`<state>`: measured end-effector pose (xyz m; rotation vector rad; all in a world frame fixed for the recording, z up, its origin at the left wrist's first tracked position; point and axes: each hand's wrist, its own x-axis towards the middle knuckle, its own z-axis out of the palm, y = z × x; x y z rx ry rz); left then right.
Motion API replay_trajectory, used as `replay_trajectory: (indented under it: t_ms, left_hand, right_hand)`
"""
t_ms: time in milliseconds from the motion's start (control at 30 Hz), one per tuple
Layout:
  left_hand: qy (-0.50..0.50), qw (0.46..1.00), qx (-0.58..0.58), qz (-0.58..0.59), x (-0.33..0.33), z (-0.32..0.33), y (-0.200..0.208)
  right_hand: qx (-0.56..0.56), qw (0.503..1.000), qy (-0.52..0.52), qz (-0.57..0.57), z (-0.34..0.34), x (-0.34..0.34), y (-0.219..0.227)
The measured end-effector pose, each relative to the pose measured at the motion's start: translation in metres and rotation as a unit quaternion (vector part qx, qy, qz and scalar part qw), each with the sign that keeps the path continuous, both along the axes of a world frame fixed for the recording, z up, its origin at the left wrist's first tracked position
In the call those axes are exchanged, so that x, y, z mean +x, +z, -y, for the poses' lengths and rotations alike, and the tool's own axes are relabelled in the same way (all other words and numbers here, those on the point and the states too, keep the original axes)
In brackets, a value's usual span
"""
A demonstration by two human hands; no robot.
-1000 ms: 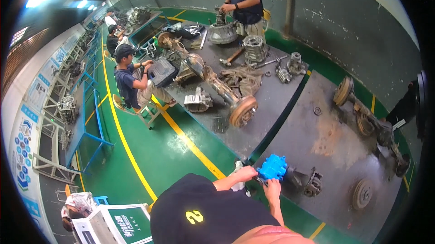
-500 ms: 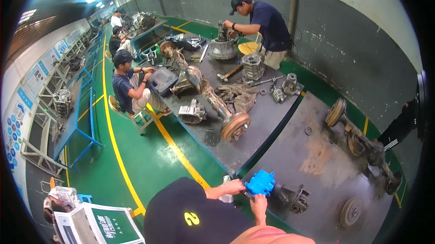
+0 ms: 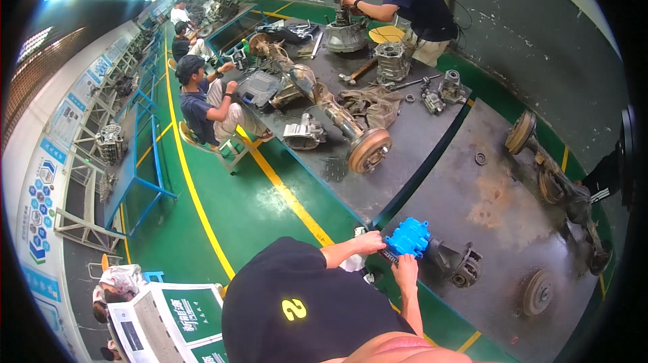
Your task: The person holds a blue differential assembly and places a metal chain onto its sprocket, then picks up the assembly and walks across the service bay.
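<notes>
At the near edge of the right-hand table is a blue, lobed housing [image 3: 408, 237]. A small dark ribbed part [image 3: 389, 255] shows at its near side, between my two hands. My left hand [image 3: 369, 242] is closed at the left end of this dark part. My right hand [image 3: 405, 272] is closed at its right end, with the fingers close against the blue housing. The fingertips are partly hidden, and I cannot make out whether the dark part is joined to the housing. Just right of the housing lies a dark metal carrier [image 3: 464, 265] with an open yoke-shaped end.
A rusty brake drum [image 3: 538, 292] and a long axle [image 3: 563, 194] lie on the right. Across a gap, the far table bears another axle [image 3: 331, 110], a hammer [image 3: 358, 71] and a grey case [image 3: 260, 88]. One person [image 3: 202, 100] sits left; another [image 3: 412, 9] stands behind.
The whole view has shifted, so the tables and hands appear higher and farther right or left of before. The seated person's hands have lifted off the case. My hands stay at the dark part.
</notes>
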<state>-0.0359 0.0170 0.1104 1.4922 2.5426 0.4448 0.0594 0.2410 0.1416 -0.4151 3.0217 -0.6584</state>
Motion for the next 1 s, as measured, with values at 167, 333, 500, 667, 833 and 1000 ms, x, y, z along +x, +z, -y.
replay_trajectory:
  t_ms: [167, 333, 500, 667, 833, 1000]
  left_hand:
    - [-0.010, 1.000, -0.017, -0.010, 0.001, 0.004, 0.006]
    - [-0.007, 0.999, -0.038, 0.008, 0.002, -0.002, 0.015]
    - [0.001, 0.999, -0.034, 0.018, -0.003, 0.000, 0.012]
    - [0.016, 0.999, -0.022, 0.044, -0.002, 0.007, 0.015]
    - [0.014, 0.999, 0.009, 0.051, -0.004, 0.000, 0.013]
    - [0.020, 0.998, 0.029, 0.056, 0.000, 0.009, -0.011]
  right_hand:
    - [-0.013, 1.000, 0.010, -0.025, 0.000, 0.003, -0.010]
    - [-0.015, 1.000, 0.008, -0.018, -0.004, 0.006, -0.009]
    - [-0.025, 0.999, 0.025, -0.030, -0.006, 0.000, -0.004]
    - [-0.012, 0.997, 0.072, -0.039, -0.005, -0.007, -0.001]
    - [-0.015, 0.998, 0.042, -0.049, -0.011, -0.003, 0.001]
    - [0.051, 0.993, 0.046, 0.091, -0.001, -0.011, -0.005]
